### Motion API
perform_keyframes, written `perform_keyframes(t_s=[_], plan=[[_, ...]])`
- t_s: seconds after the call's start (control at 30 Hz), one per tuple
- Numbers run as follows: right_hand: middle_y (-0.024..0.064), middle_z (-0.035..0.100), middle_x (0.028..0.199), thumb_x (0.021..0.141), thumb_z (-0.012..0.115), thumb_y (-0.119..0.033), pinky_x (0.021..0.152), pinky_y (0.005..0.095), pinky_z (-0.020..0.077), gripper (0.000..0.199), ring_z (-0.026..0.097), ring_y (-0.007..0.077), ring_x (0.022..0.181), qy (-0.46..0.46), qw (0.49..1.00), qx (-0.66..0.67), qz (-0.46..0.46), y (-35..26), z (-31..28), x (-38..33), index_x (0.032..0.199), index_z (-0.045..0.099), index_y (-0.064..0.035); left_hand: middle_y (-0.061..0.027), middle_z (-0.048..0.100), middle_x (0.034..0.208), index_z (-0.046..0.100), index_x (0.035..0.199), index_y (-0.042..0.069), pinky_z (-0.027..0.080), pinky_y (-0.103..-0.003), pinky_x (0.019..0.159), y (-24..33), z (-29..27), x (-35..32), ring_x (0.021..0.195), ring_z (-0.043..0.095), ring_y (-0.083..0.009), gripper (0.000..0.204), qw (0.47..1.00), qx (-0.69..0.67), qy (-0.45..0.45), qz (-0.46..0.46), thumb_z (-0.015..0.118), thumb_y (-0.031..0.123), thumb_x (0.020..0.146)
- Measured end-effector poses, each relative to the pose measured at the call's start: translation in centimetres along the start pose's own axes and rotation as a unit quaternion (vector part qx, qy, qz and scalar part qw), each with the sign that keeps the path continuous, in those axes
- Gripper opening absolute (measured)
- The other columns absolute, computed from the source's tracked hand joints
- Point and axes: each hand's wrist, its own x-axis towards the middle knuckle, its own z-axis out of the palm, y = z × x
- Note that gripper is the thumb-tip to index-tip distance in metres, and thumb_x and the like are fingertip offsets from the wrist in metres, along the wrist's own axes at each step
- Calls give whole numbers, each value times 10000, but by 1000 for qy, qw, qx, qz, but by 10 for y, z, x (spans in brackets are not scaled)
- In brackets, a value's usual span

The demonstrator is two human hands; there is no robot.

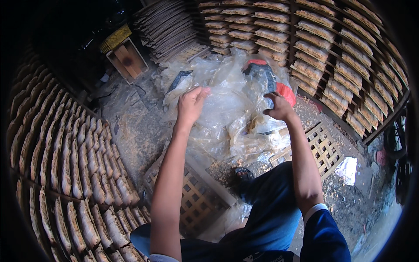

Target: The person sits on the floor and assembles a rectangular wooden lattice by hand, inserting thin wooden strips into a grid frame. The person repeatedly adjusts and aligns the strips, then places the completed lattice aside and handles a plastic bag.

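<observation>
Plastic sheet (227,100) lies on floor (131,126) between two racks (70,166).

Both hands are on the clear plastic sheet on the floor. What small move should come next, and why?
Probably lift and draw the clear plastic sheet upward a little. The left hand and the right hand each pinch it near its top, but it lies crumpled in a heap over a red and black bundle, so raising it should loosen the folds.

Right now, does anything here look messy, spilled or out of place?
Yes. Crumpled clear plastic sheeting lies heaped on the floor, with both hands, left hand and right hand, on it. Pale shavings or crumbs are scattered beside a wooden lattice tray lying on the floor. The racked trays look orderly.
</observation>
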Motion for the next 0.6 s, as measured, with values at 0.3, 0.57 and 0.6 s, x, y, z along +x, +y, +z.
perform_keyframes(t_s=[0.3, 0.57, 0.6], plan=[[43, 727, 1099, 781, 809, -324, 1096, 481, 343, 319, 586, 265, 1150, 43, 980, -54, -185, -105, 8, 16, 1041, 764, -144, -129, 619, 774, 670, 870, 17, 477, -379, 643, 29, 21, -10, 692, 606, -328, 286, 991, 36, -57, 118, 671, 290, 958], [14, 687, 1175, 805, 777, -408, 1026, 496, 370, 298, 556, 276, 1193, 70, 983, -155, 64, -21, -2, 12, 1044, 783, -230, -69, 726, 847, 739, 981, 3, 495, -281, 743, 15, -30, 0, 784, 620, -100, 395, 1000, 2, 2, -20, 595, 368, 1026], [32, 660, 1237, 805, 779, -403, 1037, 507, 372, 345, 545, 289, 1217, 70, 980, -173, 66, -19, -3, 7, 1103, 765, -230, -58, 719, 843, 742, 988, 8, 492, -278, 743, 12, -31, -2, 786, 615, -100, 401, 1000, -13, 20, -15, 590, 378, 1028]])
